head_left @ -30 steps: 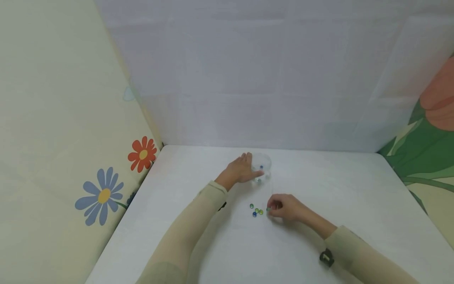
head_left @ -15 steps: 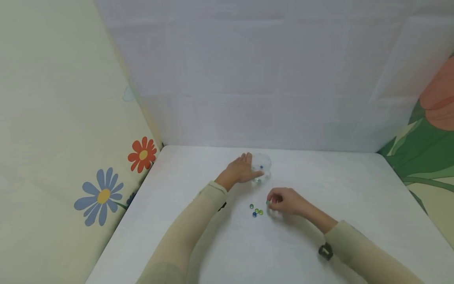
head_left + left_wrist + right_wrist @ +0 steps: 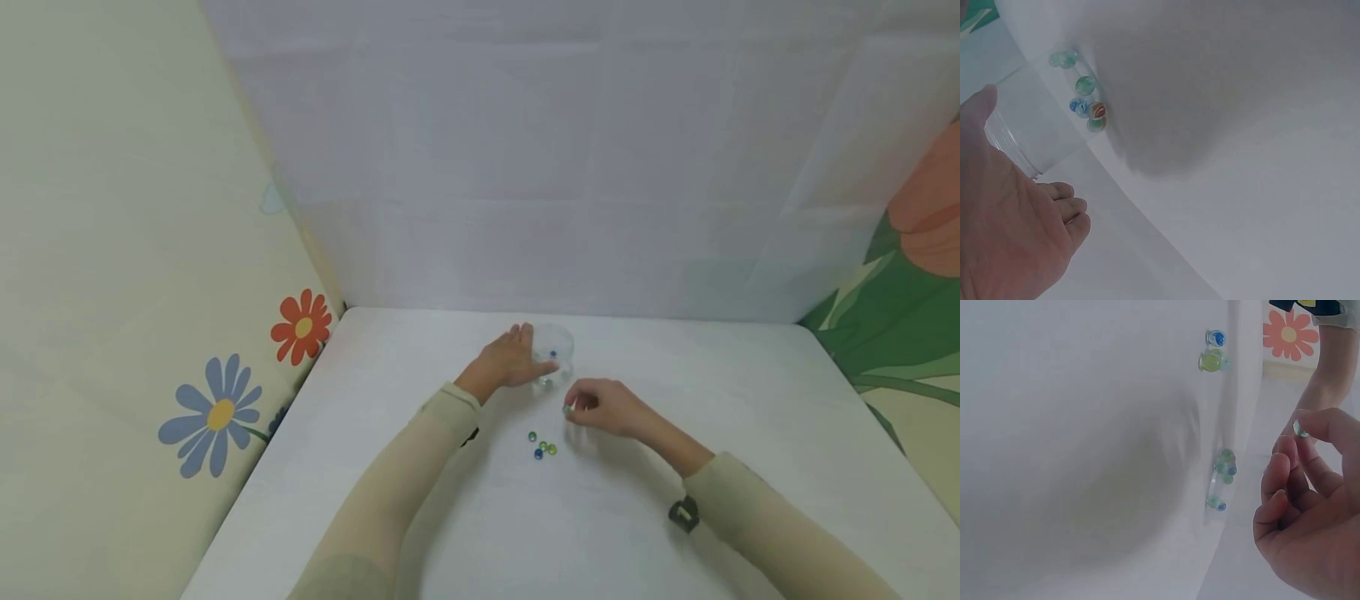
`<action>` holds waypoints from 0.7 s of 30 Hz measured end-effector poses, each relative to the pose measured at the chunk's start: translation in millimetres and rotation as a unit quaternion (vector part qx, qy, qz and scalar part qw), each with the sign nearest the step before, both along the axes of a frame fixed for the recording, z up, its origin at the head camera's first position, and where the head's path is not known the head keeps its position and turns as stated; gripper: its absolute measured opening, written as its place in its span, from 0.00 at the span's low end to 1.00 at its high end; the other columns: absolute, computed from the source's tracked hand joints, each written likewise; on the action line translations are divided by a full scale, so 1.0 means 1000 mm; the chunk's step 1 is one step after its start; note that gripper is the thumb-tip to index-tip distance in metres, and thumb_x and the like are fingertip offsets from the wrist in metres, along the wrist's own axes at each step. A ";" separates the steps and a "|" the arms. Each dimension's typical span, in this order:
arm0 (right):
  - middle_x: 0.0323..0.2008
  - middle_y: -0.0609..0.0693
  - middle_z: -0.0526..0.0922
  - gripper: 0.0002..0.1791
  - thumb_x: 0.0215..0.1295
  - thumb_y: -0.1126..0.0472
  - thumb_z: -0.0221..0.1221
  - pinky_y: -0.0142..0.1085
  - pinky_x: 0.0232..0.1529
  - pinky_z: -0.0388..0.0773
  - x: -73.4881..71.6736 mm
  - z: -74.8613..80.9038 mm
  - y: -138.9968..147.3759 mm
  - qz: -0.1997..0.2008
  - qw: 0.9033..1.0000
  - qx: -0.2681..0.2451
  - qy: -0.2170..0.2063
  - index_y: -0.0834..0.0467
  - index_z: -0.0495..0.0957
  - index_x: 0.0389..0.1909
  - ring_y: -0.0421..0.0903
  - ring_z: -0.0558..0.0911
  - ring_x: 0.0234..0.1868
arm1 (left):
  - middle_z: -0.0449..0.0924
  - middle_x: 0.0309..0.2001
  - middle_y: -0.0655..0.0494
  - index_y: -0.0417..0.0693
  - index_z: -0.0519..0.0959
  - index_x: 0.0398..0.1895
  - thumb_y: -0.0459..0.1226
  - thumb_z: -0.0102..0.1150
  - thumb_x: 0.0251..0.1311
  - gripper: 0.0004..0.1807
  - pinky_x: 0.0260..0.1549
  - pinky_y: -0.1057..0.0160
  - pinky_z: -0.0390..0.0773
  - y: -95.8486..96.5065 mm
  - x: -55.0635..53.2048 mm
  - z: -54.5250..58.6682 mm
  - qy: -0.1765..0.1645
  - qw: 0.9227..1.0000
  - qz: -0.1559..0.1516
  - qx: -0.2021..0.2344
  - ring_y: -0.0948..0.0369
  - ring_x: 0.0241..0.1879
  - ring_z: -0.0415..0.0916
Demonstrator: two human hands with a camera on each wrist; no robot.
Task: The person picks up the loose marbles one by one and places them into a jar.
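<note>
Left hand and right hand are apart from each other: the left lies with fingers extended along the left side of a clear jar, thumb across its near side, while the right pinches one pale green marble between thumb and fingertips. How firmly the left presses on the jar, I cannot tell. Next come the loose marbles, four by the head view, green, yellow-green and blue, clustered on the near part of the white tabletop. Beyond them, toward the far edge, stands the jar, with several marbles gathered at its base; the left wrist view shows greens, blues and a brown-striped one. To the right, the pinched marble is up off the tabletop, just short of the jar and outside it. I judge the gathering to be partway along: several are in, one is in hand, four remain out. The jar looks upright, mouth up, its axis running vertically from base to rim; foreshortening hides whether it is taller than wide. Round marbles have no long axis to speak of.
</note>
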State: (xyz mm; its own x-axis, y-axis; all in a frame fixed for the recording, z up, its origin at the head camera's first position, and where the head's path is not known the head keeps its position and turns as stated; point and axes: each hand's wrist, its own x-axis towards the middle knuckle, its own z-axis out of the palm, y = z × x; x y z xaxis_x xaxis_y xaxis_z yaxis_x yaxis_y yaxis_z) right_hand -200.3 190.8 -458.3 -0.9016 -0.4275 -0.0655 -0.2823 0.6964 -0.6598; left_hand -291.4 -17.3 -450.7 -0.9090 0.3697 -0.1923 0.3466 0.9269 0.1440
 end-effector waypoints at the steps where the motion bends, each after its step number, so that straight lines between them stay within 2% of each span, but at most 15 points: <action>1: 0.30 0.44 0.80 0.07 0.64 0.58 0.67 0.35 0.36 0.76 -0.001 0.001 0.000 -0.002 1.000 0.000 0.000 0.53 0.82 0.41 0.42 0.76 0.33 | 0.44 0.81 0.41 0.39 0.40 0.81 0.73 0.39 0.65 0.59 0.77 0.54 0.53 0.000 0.000 0.000 0.000 1.000 -0.001 0.000 0.50 0.80 0.44; 8: 0.30 0.46 0.80 0.07 0.64 0.59 0.67 0.34 0.36 0.76 -0.008 0.008 0.000 -0.018 1.000 0.000 0.000 0.54 0.82 0.41 0.43 0.77 0.33 | 0.46 0.81 0.41 0.39 0.42 0.81 0.73 0.39 0.65 0.58 0.77 0.53 0.54 -0.001 0.000 0.000 0.003 1.000 -0.004 0.009 0.49 0.80 0.46; 21: 0.32 0.48 0.81 0.10 0.65 0.59 0.66 0.34 0.34 0.77 -0.022 0.028 -0.003 -0.011 1.000 -0.018 0.018 0.57 0.82 0.44 0.44 0.77 0.34 | 0.46 0.81 0.41 0.39 0.41 0.81 0.73 0.40 0.66 0.58 0.76 0.53 0.55 -0.002 -0.001 0.000 0.001 1.000 -0.004 0.004 0.49 0.80 0.46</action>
